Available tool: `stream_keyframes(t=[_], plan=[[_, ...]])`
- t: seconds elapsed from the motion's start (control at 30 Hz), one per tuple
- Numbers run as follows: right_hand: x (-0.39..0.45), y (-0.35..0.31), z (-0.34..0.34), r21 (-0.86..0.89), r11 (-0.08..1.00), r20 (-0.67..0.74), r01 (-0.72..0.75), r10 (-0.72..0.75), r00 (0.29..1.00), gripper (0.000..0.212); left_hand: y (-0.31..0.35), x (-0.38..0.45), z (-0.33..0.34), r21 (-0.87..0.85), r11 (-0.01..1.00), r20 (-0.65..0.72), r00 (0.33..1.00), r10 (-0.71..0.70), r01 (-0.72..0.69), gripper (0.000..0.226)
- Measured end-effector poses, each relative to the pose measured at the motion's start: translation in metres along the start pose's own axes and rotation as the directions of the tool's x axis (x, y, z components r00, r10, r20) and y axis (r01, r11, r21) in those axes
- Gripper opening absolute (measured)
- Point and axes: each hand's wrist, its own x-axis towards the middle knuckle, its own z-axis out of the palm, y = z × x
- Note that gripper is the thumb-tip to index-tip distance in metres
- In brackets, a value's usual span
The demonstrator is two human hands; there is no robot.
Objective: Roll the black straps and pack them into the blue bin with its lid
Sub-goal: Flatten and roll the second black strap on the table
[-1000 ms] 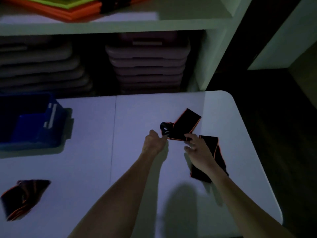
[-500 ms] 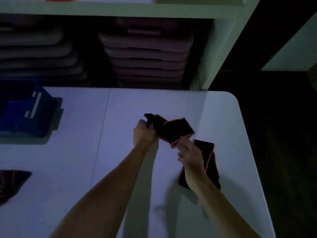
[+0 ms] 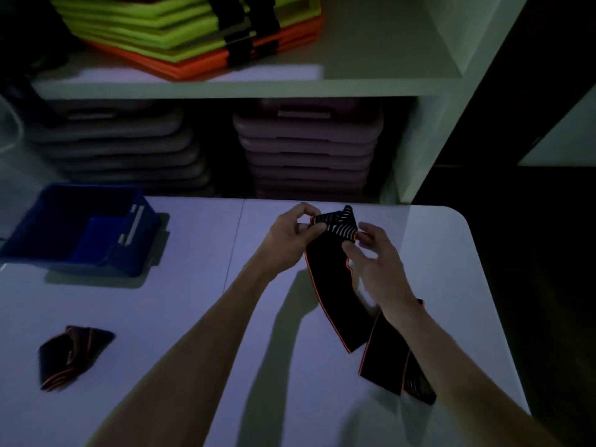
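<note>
Over the right half of the white table, I see the black strap lifted higher than it was a second ago: its striped end now sits up between both hands, while the long orange-edged tail hangs down to the tabletop and folds back under the right forearm. The left hand pinches that striped end between thumb and fingers. The right hand has let go of its earlier hold lower down and is now loosely curled beside the end, fingertips just touching it; I can't tell if it truly grips. I judge this as the start of the roll, with the end being tucked over.

The blue bin stands open, well apart to the left, holding no strap that I can see. A second dark strap lies bunched near the table's left front.

No brand, label or writing is readable; the light is too dim.
</note>
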Motion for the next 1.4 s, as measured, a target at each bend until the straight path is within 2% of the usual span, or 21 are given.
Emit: stream_keyframes(t=[0.1, 0.17, 0.27, 0.37, 0.43, 0.5, 0.57, 0.67, 0.77, 0.93, 1.03, 1.13, 1.2, 1.23, 1.3, 1.37, 1.4], plan=[[0.006, -0.025, 0.000, -0.011, 0.996, -0.007, 0.086, -0.086, 0.996, 0.010, 0.004, -0.009, 0.001, -0.093, 0.995, -0.019, 1.000, 0.025, -0.027, 0.021], [0.004, -0.038, 0.003, 0.046, 0.990, -0.046, 0.133, -0.130, 0.990, 0.011, 0.001, -0.020, 0.003, -0.167, 0.986, -0.030, 1.000, 0.001, -0.006, 0.035], [0.000, -0.058, 0.011, 0.078, 0.974, -0.015, 0.214, -0.214, 0.977, 0.011, -0.023, -0.034, 0.009, -0.030, 0.998, 0.009, 0.998, -0.063, 0.063, 0.036], [0.002, -0.077, 0.015, 0.223, 0.952, 0.025, 0.210, -0.221, 0.975, 0.013, -0.048, -0.051, 0.010, 0.037, 0.977, 0.058, 0.975, -0.214, 0.212, 0.037], [0.009, -0.085, 0.016, 0.298, 0.941, 0.032, 0.161, -0.179, 0.983, 0.016, -0.061, -0.062, 0.005, 0.011, 0.961, 0.074, 0.958, -0.277, 0.277, 0.034], [0.020, -0.082, 0.019, 0.329, 0.938, 0.010, 0.111, -0.121, 0.993, 0.016, -0.071, -0.074, -0.004, -0.093, 0.937, 0.047, 0.941, -0.334, 0.337, 0.022], [0.031, -0.068, 0.023, 0.353, 0.935, -0.028, 0.029, -0.020, 0.999, 0.015, -0.078, -0.085, -0.017, -0.155, 0.909, 0.032, 0.921, -0.388, 0.388, 0.015], [0.044, -0.027, 0.035, 0.396, 0.906, -0.065, -0.152, 0.192, 0.979, 0.016, -0.097, -0.099, -0.042, -0.019, 0.894, -0.044, 0.893, -0.447, 0.447, 0.028], [0.051, 0.018, 0.046, 0.408, 0.867, -0.115, -0.287, 0.360, 0.926, 0.015, -0.126, -0.111, -0.062, 0.193, 0.833, -0.154, 0.855, -0.496, 0.518, 0.038], [0.044, 0.068, 0.065, 0.103, 0.915, -0.083, -0.391, 0.400, 0.913, 0.004, -0.166, -0.134, -0.066, 0.331, 0.767, -0.335, 0.828, -0.449, 0.550, 0.019], [0.039, 0.078, 0.079, 0.028, 0.945, -0.108, -0.326, 0.327, 0.939, 0.018, -0.177, -0.141, -0.061, 0.314, 0.769, -0.395, 0.813, -0.428, 0.557, 0.014], [0.032, 0.082, 0.085, -0.146, 0.963, -0.234, -0.227, 0.190, 0.954, 0.039, -0.177, -0.145, -0.055, 0.284, 0.793, -0.423, 0.813, -0.400, 0.538, 0.010], [0.022, 0.088, 0.085, -0.253, 0.949, -0.290, -0.189, 0.112, 0.950, 0.040, -0.176, -0.149, -0.047, 0.227, 0.806, -0.478, 0.784, -0.396, 0.546, 0.009], [0.014, 0.095, 0.086, -0.328, 0.936, -0.251, -0.131, 0.048, 0.967, 0.034, -0.176, -0.151, -0.042, 0.187, 0.813, -0.514, 0.760, -0.398, 0.552, 0.009], [-0.006, 0.112, 0.089, -0.487, 0.873, -0.019, 0.036, -0.051, 0.999, 0.021, -0.176, -0.153, -0.031, 0.112, 0.826, -0.571, 0.716, -0.402, 0.553, 0.015], [-0.029, 0.130, 0.093, -0.584, 0.786, 0.244, 0.201, -0.066, 0.967, 0.026, -0.179, -0.152, -0.021, 0.099, 0.838, -0.578, 0.717, -0.391, 0.536, 0.023], [-0.038, 0.136, 0.094, -0.625, 0.731, 0.332, 0.276, -0.071, 0.941, 0.032, -0.179, -0.151, -0.017, 0.122, 0.839, -0.561, 0.734, -0.382, 0.530, 0.023]])
